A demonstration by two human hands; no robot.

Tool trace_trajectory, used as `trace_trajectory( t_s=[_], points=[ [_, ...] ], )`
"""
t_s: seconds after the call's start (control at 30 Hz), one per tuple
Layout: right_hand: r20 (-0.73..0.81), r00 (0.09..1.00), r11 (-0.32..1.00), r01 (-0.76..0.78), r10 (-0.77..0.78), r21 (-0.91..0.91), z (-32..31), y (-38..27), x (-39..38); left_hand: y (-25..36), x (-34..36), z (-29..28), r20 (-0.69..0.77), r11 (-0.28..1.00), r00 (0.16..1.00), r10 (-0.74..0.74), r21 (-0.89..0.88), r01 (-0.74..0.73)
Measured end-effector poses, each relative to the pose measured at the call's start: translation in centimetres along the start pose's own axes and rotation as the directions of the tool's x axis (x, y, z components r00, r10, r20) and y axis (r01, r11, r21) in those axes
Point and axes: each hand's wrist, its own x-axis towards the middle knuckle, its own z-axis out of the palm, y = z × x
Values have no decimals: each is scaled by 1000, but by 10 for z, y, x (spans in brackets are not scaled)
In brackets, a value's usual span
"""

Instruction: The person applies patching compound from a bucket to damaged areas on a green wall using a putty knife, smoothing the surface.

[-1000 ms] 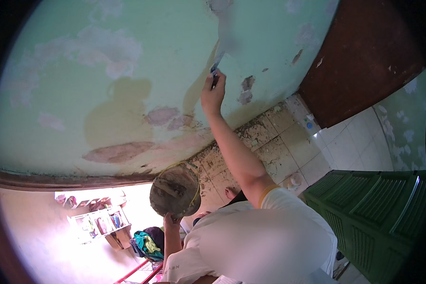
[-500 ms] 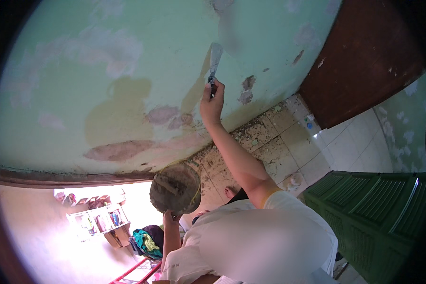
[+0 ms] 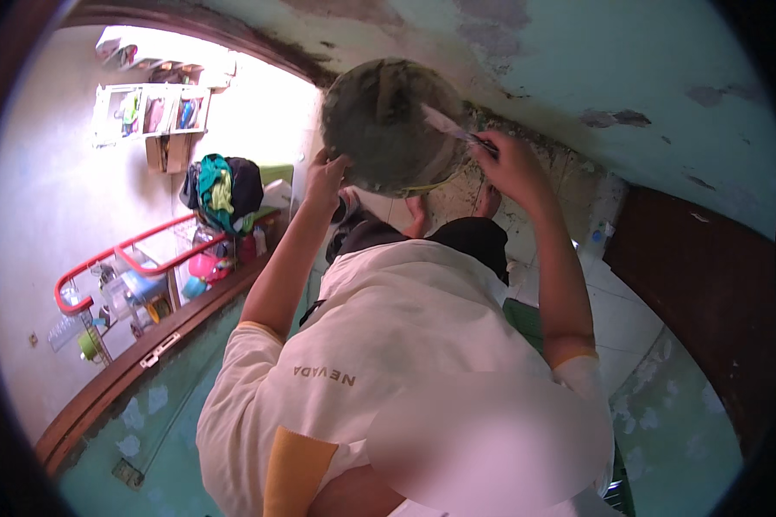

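A round basin (image 3: 433,183) with a yellowish rim is held up in front of me by my left hand (image 3: 328,177), whose fingers grip its near left edge. Grey wet plaster (image 3: 358,129) coats its inside, with a thicker lump toward the far side. My right hand (image 3: 510,165) is closed round the handle of a putty knife (image 3: 445,122). The knife's blade reaches over the right part of the basin; whether it touches the plaster I cannot tell.
Beyond the basin stands a green wall (image 3: 569,60) with bare, peeled patches. Right of me is a brown door panel (image 3: 681,276). Debris lies on the tiled floor (image 3: 608,310) along the wall. At left, past a doorway, are a clothes pile (image 3: 224,194) and a red-railed rack (image 3: 134,246).
My right hand has brought the putty knife from the wall down to the basin. The view has swung, so the basin now appears higher and further right.
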Motion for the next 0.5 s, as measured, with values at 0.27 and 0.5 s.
trace_trajectory(
  t_s=[0.27, 0.5],
  points=[
    [238, 971, 868, 134, -18, -479, 107, -4, 66, 8, -20, 26, -13, 999, 1000, -13, 46, 14],
    [360, 930, 861, 245, -78, -446, 125, 3, 53, 3, -37, 40, -47, 999, 999, 12, 44, -10]
  ],
)
